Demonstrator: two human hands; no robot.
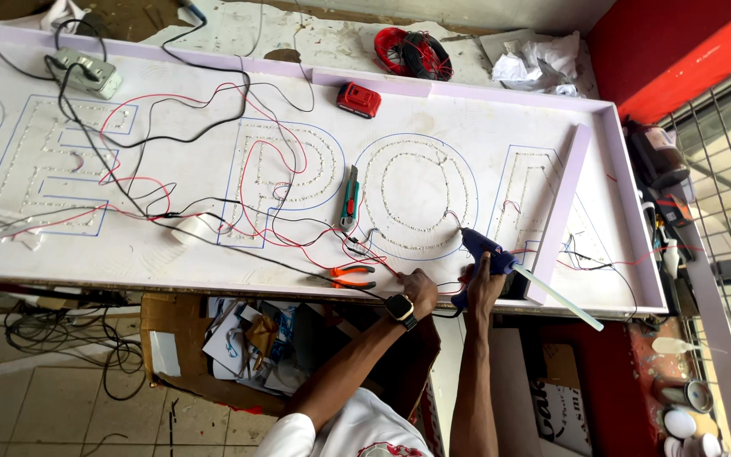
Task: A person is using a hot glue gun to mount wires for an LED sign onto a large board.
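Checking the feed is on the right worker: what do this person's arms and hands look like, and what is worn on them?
Both forearms are bare. The left hand has a dark smartwatch with a square face on its wrist. The right hand wears nothing visible. A white short sleeve shows at the left shoulder.

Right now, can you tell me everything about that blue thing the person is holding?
It is a blue glue gun, plastic by the look of it, with a pale glue stick poking out of its back end. The right hand grips its handle. Its nozzle points up and left, onto the white sign board, near the dotted round letter and some red and black wires.
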